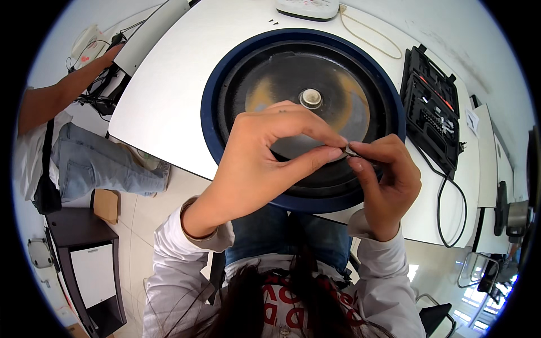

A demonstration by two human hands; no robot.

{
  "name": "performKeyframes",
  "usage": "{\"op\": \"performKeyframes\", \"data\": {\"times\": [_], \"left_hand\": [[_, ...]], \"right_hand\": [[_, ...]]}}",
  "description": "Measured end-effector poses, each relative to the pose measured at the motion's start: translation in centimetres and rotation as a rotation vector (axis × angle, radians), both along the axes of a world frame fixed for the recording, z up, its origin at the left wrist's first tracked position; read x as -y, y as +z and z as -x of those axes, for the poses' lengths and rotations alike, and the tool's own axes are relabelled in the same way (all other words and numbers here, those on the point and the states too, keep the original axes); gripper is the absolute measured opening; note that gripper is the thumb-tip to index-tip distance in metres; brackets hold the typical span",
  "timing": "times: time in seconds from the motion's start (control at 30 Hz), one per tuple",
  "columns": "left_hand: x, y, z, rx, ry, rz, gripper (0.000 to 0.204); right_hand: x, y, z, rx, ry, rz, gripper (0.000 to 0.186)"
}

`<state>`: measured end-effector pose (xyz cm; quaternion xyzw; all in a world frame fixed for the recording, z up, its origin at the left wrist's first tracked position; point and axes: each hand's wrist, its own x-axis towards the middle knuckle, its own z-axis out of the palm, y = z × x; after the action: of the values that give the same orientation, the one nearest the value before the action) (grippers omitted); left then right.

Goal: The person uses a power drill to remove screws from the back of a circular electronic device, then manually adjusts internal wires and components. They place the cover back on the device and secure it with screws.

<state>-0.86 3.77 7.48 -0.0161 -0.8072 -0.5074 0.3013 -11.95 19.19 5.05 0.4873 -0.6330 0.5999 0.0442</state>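
Observation:
Above the right part of a large round dark pan-like vessel [259, 62] with a blue rim, my two hands meet at their fingertips. My left hand [270, 152] pinches a small dark metal piece [350, 152] between thumb and forefinger. From the other side, my right hand [389, 172] grips the same piece with thumb and forefinger. The piece is too small to name. At the vessel's middle stands a round pale metal knob [310, 98], with worn brownish patches around it. My left hand hides part of the vessel's inside.
An open black tool case [434, 107] with bits and sockets lies on the white table [163, 107] at right, a black cable [442, 197] beside it. Small screws [274, 22] and a white appliance [309, 8] are at the back. Another person's arm [70, 93] reaches in at left.

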Motion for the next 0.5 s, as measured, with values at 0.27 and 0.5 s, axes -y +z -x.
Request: {"op": "performKeyframes", "data": {"times": [0.27, 0.5], "left_hand": [[-0.05, 0.55, 0.13, 0.005, -0.027, 0.025, 0.014], [-0.22, 0.84, 0.44, 0.028, -0.043, 0.027, 0.017]], "right_hand": [[-0.1, 0.27, 0.01, 0.02, 0.014, 0.001, 0.018], [-0.23, -0.1, 0.17, 0.142, 0.046, 0.045, 0.016]]}}
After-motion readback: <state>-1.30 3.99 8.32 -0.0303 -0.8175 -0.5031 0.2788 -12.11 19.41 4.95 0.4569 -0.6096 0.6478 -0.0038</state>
